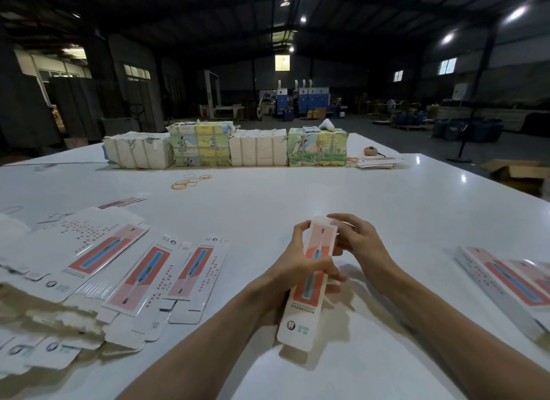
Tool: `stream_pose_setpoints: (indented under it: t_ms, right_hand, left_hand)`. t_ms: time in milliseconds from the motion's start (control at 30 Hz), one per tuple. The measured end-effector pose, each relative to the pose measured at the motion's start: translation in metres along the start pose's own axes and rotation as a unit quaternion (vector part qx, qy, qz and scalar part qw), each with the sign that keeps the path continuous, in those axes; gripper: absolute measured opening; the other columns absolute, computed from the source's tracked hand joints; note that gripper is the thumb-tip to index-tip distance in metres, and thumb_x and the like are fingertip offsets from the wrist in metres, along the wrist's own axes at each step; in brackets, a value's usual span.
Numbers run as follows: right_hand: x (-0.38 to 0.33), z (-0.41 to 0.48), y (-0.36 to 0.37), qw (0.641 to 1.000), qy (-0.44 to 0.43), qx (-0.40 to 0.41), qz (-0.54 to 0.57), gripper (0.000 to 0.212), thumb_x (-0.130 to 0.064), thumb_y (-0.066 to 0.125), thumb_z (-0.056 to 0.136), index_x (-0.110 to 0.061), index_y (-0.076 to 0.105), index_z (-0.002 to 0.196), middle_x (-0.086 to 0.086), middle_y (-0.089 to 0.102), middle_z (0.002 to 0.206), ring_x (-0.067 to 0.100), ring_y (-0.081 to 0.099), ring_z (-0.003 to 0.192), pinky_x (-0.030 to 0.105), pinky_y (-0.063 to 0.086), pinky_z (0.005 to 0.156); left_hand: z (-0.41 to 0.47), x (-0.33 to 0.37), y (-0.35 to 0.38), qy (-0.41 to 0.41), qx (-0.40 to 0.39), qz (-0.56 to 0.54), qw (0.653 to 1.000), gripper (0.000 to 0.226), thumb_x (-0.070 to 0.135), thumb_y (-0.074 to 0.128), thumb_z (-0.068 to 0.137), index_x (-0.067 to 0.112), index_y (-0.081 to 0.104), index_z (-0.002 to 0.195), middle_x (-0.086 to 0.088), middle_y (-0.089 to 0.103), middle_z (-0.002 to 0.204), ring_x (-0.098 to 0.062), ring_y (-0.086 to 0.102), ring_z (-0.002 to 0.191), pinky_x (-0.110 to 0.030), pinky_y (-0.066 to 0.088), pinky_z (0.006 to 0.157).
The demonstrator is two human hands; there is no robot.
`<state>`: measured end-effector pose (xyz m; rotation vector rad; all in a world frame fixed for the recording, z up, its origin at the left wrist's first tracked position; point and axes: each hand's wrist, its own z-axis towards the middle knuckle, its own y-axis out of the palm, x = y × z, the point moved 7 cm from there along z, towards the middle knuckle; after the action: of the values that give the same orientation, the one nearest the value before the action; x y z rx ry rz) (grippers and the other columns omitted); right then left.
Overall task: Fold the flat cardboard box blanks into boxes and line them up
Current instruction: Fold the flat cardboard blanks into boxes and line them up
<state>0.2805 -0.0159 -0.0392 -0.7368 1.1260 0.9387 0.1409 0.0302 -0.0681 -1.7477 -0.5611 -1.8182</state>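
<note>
Two slender forearms show, bare along their whole visible length to the picture's lower edge. The left hand (300,268) and right hand (361,245) are bare too, long-fingered.

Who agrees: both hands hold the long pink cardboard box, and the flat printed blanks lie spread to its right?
Wrong side: the head view shows the flat printed blanks spread left of the long pink cardboard box, held by the left hand and right hand.

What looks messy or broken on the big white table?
The leftmost white paper-wrapped bundle in the far row has torn wrapping. Yellow rubber bands lie scattered loose nearby, and the flat printed cardboard blanks at left sprawl unevenly.
</note>
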Motion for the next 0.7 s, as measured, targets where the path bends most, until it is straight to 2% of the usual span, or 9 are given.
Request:
stream_pose_setpoints:
  t_ms: [100,200,333,533,700]
  right_hand:
    - [-0.003,-0.001,-0.004,1.000,-0.015,-0.017,-0.011,0.021,-0.020,0.056,0.108,-0.010,0.070,0.121,0.016,0.077,0.096,0.042,0.072,0.089,0.043,0.064,0.082]
    - [-0.013,-0.002,-0.003,0.997,-0.051,-0.008,-0.057,0.013,-0.014,0.057,0.108,-0.011,0.067,0.114,0.012,0.078,0.087,0.034,0.075,0.081,0.042,0.065,0.076]
    - [-0.019,-0.002,-0.002,0.989,-0.094,0.006,-0.114,0.015,-0.004,0.052,0.107,-0.011,0.065,0.106,0.003,0.080,0.091,0.022,0.079,0.089,0.040,0.067,0.072]
    - [-0.018,-0.002,-0.001,0.996,-0.033,-0.064,0.052,0.018,-0.004,0.053,0.105,-0.002,0.070,0.112,0.012,0.077,0.113,0.034,0.074,0.108,0.043,0.064,0.088]
    - [-0.015,-0.001,-0.001,0.991,0.026,-0.052,0.124,0.019,-0.008,0.060,0.102,0.002,0.075,0.109,0.020,0.076,0.107,0.037,0.074,0.107,0.041,0.063,0.083]
  left_hand:
    - [0.000,-0.001,-0.001,0.007,-0.008,0.009,1.000,0.081,0.016,0.088,0.084,0.059,0.038,0.131,0.005,0.072,0.118,-0.025,0.076,0.106,-0.033,0.064,0.079]
    - [-0.001,0.001,-0.002,0.009,-0.008,0.014,1.000,0.084,0.020,0.090,0.080,0.052,0.038,0.137,0.005,0.072,0.116,-0.028,0.077,0.101,-0.033,0.063,0.078]
    - [-0.002,0.005,0.000,0.016,-0.013,0.007,1.000,0.085,0.022,0.085,0.078,0.046,0.035,0.142,0.000,0.071,0.122,-0.027,0.078,0.099,-0.032,0.063,0.075]
    - [0.000,0.004,0.000,0.003,-0.017,0.036,0.999,0.091,0.024,0.084,0.077,0.051,0.027,0.142,-0.002,0.068,0.123,-0.023,0.079,0.088,-0.028,0.062,0.070]
    - [0.001,0.004,-0.002,0.006,-0.022,0.038,0.999,0.091,0.017,0.084,0.080,0.057,0.025,0.136,-0.003,0.064,0.125,-0.017,0.078,0.097,-0.029,0.063,0.071]
